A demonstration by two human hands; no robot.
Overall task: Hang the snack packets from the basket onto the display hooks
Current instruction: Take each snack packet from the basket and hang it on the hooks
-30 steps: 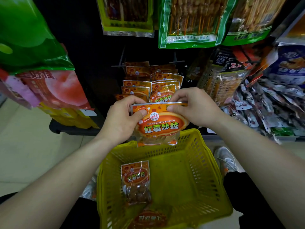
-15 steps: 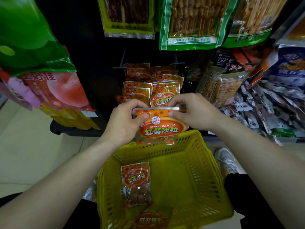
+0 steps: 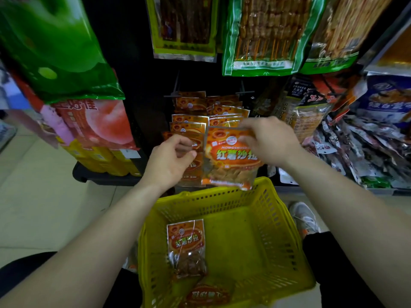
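Left hand (image 3: 169,161) released packet (image 3: 231,156), fingers curled empty; right hand (image 3: 271,141) fingers pinch its top alone.

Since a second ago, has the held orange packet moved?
Yes. The held orange packet has moved up and right against the far rim of the yellow basket, toward the hanging packets; only the right hand pinches it.

Both forearms reach forward. The right hand (image 3: 269,141) pinches a snack packet (image 3: 231,161) by its top; the left hand (image 3: 169,162), just beside it, has its fingers curled.
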